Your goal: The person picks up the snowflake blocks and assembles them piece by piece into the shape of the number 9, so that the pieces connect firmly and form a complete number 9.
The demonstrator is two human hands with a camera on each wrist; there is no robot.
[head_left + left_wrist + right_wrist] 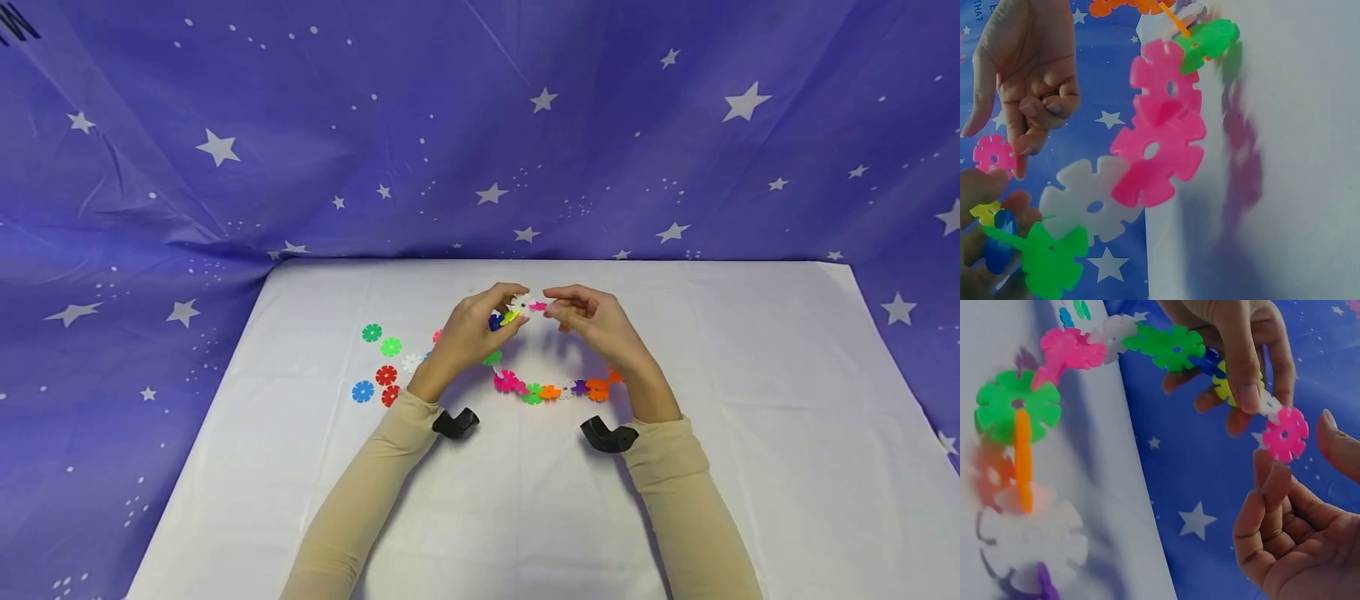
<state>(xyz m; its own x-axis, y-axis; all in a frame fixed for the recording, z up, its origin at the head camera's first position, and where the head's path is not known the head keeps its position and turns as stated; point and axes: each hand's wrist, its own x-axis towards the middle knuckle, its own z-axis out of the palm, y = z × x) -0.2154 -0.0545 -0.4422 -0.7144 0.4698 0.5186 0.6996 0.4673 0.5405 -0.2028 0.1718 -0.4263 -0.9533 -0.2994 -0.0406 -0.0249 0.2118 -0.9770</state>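
Note:
My left hand (474, 332) pinches a chain of slotted plastic flower discs by its yellow disc (1225, 387) and the small white one beside it. A pink disc (1285, 434) forms the chain's end, past the white disc. My right hand (1300, 540) is close under this pink disc, one fingertip at its lower edge and the thumb apart from it. From the left hand the chain runs through blue, green (1054, 265), white (1085, 200) and two pink discs (1160, 150), down to green, orange, white and purple ones near the table.
Loose discs lie on the white-covered table (525, 500) left of the hands, among them a green one (372, 333), a blue one (363, 392) and a red one (386, 375). A blue star-patterned cloth (450, 125) hangs behind the table. Black mounts (609, 436) sit at both wrists.

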